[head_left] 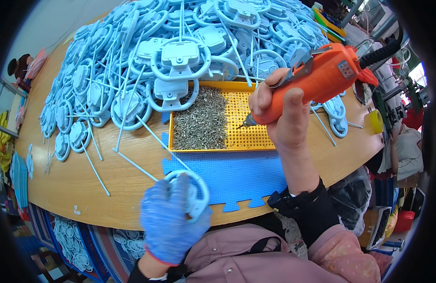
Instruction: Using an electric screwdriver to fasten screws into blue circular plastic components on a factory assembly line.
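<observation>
My left hand [168, 224], in a thin blue glove, grips a light-blue plastic ring-shaped part [197, 193] at the table's near edge. Two thin rods stretch from near this part toward the pile; I cannot tell whether they belong to it. My right hand [291, 118] is bare and wrapped round an orange electric screwdriver [319, 82]. The screwdriver's bit points left and hovers over a yellow perforated tray [255, 147]. Small metal screws [199, 120] fill the tray's left part. Under the tray's near side lies a blue foam mat [237, 172] with a jigsaw edge.
A large heap of similar light-blue parts [180, 54] covers the far side of the wooden table [128, 181]. A yellow tape roll [376, 121] sits at the right edge. Below the table, bins hold more blue parts [72, 240]. The screwdriver's black coiled cord [380, 54] runs up right.
</observation>
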The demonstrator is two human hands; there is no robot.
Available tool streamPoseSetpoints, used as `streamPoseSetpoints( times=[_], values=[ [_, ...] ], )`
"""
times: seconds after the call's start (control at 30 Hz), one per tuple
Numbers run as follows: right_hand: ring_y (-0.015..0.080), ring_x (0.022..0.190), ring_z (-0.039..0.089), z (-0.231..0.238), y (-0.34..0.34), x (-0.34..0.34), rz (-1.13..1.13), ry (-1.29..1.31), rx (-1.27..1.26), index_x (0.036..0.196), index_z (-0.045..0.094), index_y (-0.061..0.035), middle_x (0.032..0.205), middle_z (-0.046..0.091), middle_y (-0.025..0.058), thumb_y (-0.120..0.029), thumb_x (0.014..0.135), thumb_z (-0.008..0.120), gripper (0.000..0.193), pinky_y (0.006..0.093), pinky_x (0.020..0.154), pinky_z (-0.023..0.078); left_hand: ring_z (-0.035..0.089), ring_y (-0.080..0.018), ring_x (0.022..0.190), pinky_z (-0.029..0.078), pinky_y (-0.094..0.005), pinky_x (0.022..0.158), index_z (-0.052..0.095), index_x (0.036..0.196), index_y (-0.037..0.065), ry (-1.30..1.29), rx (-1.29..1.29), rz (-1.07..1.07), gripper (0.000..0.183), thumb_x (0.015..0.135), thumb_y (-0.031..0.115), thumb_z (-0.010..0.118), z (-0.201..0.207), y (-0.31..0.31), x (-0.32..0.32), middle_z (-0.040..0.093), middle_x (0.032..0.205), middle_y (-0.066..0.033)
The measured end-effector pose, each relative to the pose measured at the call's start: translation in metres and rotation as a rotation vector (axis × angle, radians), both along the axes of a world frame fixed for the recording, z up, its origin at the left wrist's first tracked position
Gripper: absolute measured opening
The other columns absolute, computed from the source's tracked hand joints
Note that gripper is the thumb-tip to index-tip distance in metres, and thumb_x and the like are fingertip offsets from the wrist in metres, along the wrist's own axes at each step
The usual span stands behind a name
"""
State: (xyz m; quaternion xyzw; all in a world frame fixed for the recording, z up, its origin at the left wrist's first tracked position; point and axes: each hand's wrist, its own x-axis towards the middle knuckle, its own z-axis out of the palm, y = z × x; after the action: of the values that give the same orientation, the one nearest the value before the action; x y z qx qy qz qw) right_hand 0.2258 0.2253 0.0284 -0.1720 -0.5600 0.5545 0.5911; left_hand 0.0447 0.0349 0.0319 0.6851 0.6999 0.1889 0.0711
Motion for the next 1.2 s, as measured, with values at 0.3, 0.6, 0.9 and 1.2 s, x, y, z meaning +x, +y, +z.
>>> streamPoseSetpoints(
  times=[0.3, 0.6, 0.9, 1.2],
  values=[
    [0.0148, 0.064, 0.052, -0.015, 0.002, -0.037, 0.024, 0.057, -0.021, 0.103, 0.051, -0.0077, 0.073, 0.054, 0.0032, -0.049, 0.088, 0.061, 0.045, 0.0283, 0.058, 0.043, 0.057, -0.0363, 0.094, 0.047, -0.0438, 0.078, 0.058, 0.116, 0.001, -0.053, -0.129, 0.065, 0.068, 0.063, 0.036, 0.082, 0.002, -0.004, 0.005, 0.055, 0.107, -0.0236],
    [0.0102, 0.072, 0.047, -0.055, 0.063, 0.042, 0.140, 0.086, -0.006, 0.107, 0.047, -0.0057, 0.080, 0.046, 0.0020, -0.040, 0.088, 0.066, 0.044, 0.0243, 0.064, 0.041, 0.060, -0.0292, 0.083, 0.046, -0.0403, 0.071, 0.060, 0.100, -0.002, -0.197, 0.067, 0.046, 0.034, 0.077, 0.023, 0.058, -0.038, 0.006, 0.045, 0.060, 0.088, -0.0175],
    [0.0114, 0.066, 0.043, 0.026, -0.025, -0.010, 0.095, 0.079, -0.006, 0.103, 0.051, -0.0089, 0.076, 0.049, 0.0007, -0.061, 0.081, 0.062, 0.058, 0.0264, 0.063, 0.038, 0.051, -0.0358, 0.111, 0.038, -0.0464, 0.093, 0.057, 0.120, 0.005, -0.124, 0.245, 0.010, 0.073, 0.063, 0.045, 0.077, -0.019, -0.016, 0.004, 0.055, 0.116, -0.0186],
    [0.0145, 0.053, 0.052, 0.040, -0.106, -0.012, 0.182, -0.121, -0.006, 0.099, 0.049, -0.0055, 0.065, 0.053, 0.0029, -0.066, 0.075, 0.063, 0.067, 0.0286, 0.051, 0.044, 0.055, -0.0321, 0.097, 0.039, -0.0447, 0.085, 0.063, 0.112, 0.006, -0.201, 0.089, -0.027, 0.066, 0.062, 0.045, 0.080, -0.025, -0.001, 0.018, 0.057, 0.105, -0.0160]
  ],
)
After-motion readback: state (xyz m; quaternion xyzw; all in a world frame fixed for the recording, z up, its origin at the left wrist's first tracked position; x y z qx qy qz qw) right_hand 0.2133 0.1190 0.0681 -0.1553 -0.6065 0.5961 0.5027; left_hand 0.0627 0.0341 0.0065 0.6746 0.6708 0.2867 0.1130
